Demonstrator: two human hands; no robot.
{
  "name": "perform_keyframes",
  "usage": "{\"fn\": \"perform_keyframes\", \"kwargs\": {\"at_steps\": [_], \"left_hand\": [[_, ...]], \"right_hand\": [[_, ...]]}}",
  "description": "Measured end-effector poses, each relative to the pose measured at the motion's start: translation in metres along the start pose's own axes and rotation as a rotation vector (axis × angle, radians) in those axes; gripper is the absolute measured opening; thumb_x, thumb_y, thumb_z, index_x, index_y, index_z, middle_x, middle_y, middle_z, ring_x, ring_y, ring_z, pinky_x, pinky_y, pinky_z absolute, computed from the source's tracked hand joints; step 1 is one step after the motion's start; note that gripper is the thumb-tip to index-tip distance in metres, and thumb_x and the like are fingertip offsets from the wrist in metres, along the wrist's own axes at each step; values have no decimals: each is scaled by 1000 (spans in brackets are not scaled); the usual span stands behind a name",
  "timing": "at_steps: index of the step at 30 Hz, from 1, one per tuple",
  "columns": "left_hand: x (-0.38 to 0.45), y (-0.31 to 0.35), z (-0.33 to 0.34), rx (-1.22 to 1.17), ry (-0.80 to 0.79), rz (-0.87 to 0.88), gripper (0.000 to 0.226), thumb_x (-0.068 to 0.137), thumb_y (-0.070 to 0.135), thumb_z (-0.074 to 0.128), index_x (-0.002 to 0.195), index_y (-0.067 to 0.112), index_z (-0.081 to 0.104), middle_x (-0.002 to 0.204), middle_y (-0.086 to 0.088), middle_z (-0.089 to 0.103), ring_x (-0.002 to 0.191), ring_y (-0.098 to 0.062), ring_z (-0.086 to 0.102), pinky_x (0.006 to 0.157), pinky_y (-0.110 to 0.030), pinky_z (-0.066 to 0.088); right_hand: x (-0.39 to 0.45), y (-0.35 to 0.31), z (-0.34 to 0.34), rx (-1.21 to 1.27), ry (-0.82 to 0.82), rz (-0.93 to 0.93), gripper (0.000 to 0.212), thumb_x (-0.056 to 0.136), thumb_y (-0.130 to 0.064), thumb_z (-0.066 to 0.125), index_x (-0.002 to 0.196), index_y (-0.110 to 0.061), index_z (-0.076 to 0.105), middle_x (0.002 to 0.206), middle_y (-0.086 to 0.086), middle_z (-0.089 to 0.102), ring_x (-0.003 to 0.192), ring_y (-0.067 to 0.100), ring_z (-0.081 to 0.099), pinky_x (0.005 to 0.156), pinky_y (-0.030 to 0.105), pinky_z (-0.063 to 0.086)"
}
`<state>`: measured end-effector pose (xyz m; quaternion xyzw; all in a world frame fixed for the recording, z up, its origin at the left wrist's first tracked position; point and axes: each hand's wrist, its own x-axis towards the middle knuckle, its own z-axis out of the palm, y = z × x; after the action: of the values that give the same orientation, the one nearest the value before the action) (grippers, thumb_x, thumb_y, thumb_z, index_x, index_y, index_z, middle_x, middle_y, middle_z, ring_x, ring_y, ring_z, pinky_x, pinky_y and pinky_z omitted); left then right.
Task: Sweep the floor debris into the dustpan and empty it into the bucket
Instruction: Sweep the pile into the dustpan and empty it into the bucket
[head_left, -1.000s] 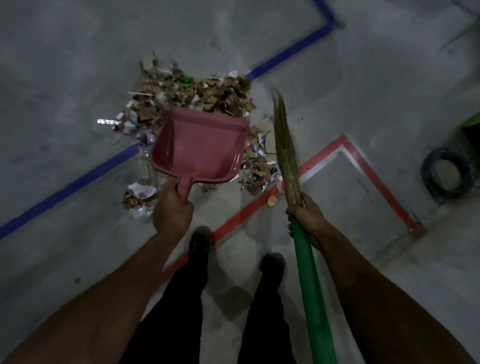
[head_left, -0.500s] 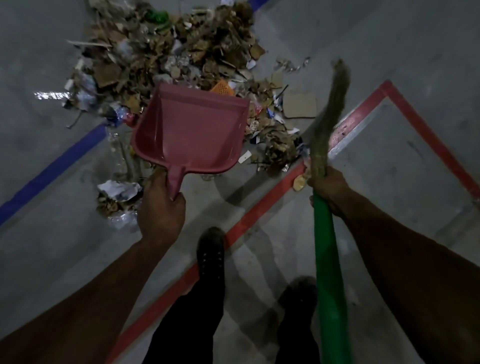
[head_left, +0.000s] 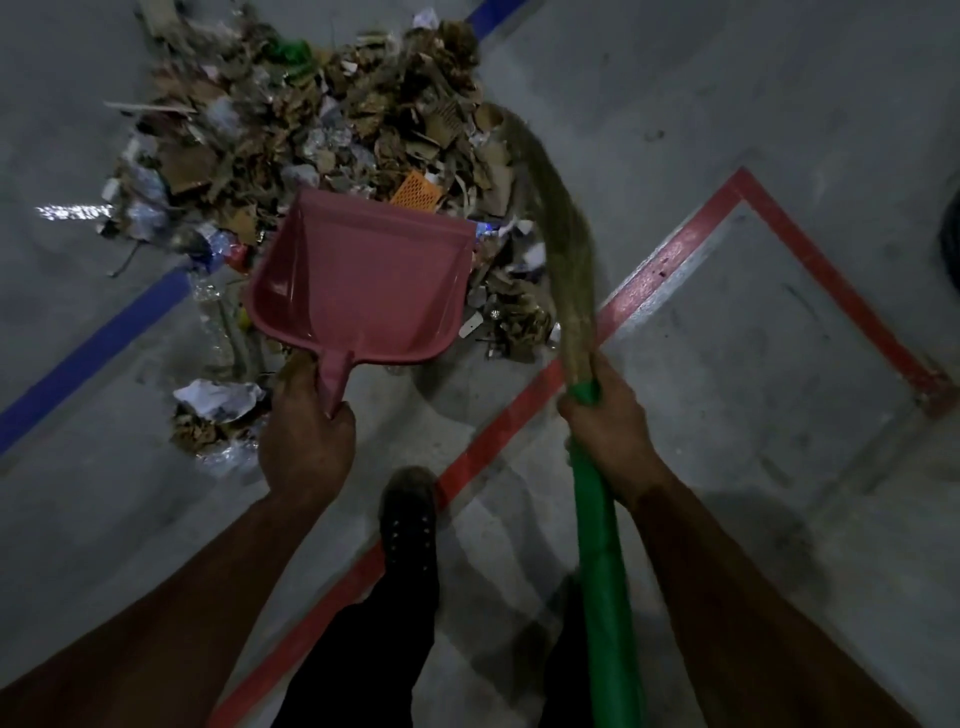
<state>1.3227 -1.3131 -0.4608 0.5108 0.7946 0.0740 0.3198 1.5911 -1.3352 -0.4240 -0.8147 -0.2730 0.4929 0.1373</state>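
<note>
1. Two bare hands work over a grey concrete floor (head_left: 727, 130), seen from above by a head camera looking down.
2. The left hand (head_left: 306, 436) is closed, fingers curled around the short handle of a pink plastic dustpan (head_left: 363, 286).
3. The dustpan's handle points back toward the person, and its wide open mouth points away, at the near edge of the rubbish. Its long axis runs near to far, leaning slightly right. Its tray looks bare inside.
4. The right hand (head_left: 608, 421) is closed tightly around a broom (head_left: 602, 571) with a green plastic handle, at the spot where the handle meets the straw-coloured bristles.
5. The broom's handle runs from the bottom edge of the view up to the hand; the bristles (head_left: 561, 218) carry on forward and bend left, their blurred tips touching the right side of the rubbish.
6. A large pile of brown leaves, torn cardboard and paper scraps (head_left: 332, 119) lies just beyond and around the dustpan's mouth.
7. A red painted line (head_left: 498, 426) and a blue painted line (head_left: 93, 353) cross the floor.
8. One dark shoe (head_left: 408, 514) stands between the forearms.
</note>
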Motion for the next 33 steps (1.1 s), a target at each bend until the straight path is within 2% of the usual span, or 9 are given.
{"fn": "perform_keyframes", "kwargs": {"at_steps": [2,5,8,11,15,21,24,29,33], "left_hand": [[-2,3,-4,8,-5,-18,32,80,10,59,111,14,54,106,-12,56,89,-36,58,70,-38,41],[-6,5,-7,5,-8,-12,30,81,11,59,111,12,55,105,-12,57,92,-36,58,71,-38,40],[-6,-1,-9,8,-1,-10,35,81,11,60,116,14,56,106,-11,60,95,-35,59,75,-39,42],[-7,-13,-9,18,2,-14,33,81,10,60,113,13,56,100,-12,61,92,-35,59,73,-40,43],[-12,-30,-8,18,-5,-30,32,80,11,57,111,14,56,99,-12,59,90,-35,58,74,-42,45],[-25,-36,-20,28,0,-100,28,81,11,57,109,13,56,105,-14,58,96,-37,57,81,-46,44],[-35,-34,-26,4,3,-107,34,82,11,58,116,13,54,110,-15,57,101,-39,56,81,-46,44],[-55,-34,-36,-16,7,-153,33,82,10,59,115,14,53,108,-13,57,97,-39,57,77,-42,41],[-66,-38,-40,5,24,-190,36,81,10,59,116,14,55,107,-15,57,97,-42,58,78,-44,43]], "right_hand": [[-12,15,-17,138,61,116,65,91,-12,58,145,-38,34,96,8,62,64,25,62,52,34,55],[-18,38,-27,275,158,287,61,90,-8,59,143,-30,40,96,15,62,60,27,57,50,33,51],[-13,52,-10,313,127,388,54,88,-4,59,137,-24,47,92,18,62,59,28,56,51,34,50],[-5,44,34,245,15,327,31,85,-6,59,113,-19,59,85,13,63,63,26,58,60,43,56],[2,12,91,202,-94,177,54,82,-9,60,134,-23,52,98,11,65,79,27,65,72,42,59],[-22,-5,78,199,35,64,68,82,-20,58,145,-35,38,104,4,64,82,23,65,74,41,59],[-35,-4,54,217,63,68,68,80,-25,59,143,-38,38,101,4,65,78,26,67,70,48,59],[-50,13,15,319,134,144,59,88,-14,59,138,-41,44,101,8,64,72,27,64,62,39,59],[-57,48,6,424,105,354,50,88,-7,60,134,-22,51,89,14,62,61,26,57,55,33,53]]}}
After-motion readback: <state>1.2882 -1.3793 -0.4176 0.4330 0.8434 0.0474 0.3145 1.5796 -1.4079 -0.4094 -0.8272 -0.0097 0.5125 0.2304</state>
